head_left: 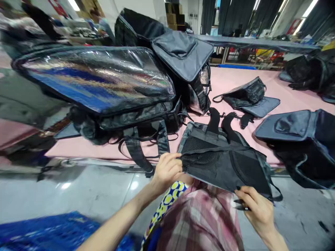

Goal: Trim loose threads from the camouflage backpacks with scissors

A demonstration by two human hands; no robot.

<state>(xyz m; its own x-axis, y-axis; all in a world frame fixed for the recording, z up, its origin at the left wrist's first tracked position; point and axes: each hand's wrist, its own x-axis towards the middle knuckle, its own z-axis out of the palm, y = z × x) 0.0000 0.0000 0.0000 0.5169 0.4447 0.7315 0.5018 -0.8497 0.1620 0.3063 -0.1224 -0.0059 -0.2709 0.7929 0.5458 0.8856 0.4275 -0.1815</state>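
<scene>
A black backpack (220, 167) with mesh padding and two curved shoulder straps lies at the table's front edge, straps pointing away from me. My left hand (169, 169) is closed on its left edge, where a dark webbing band runs across the panel. Close to the lower right edge is my right hand (255, 205), its fingers curled around small black thread snips (242, 205). The fingertips of that hand are at the backpack's edge; whether they also pinch the fabric is hard to tell.
A large bag with shiny silver lining (104, 80) and grey-flapped bags (183, 52) are piled left and behind. More black bags (293, 139) stand at right on the pink-covered table (230, 78). Blue plastic sheeting (52, 230) lies on the floor. A person (102, 26) is in the background.
</scene>
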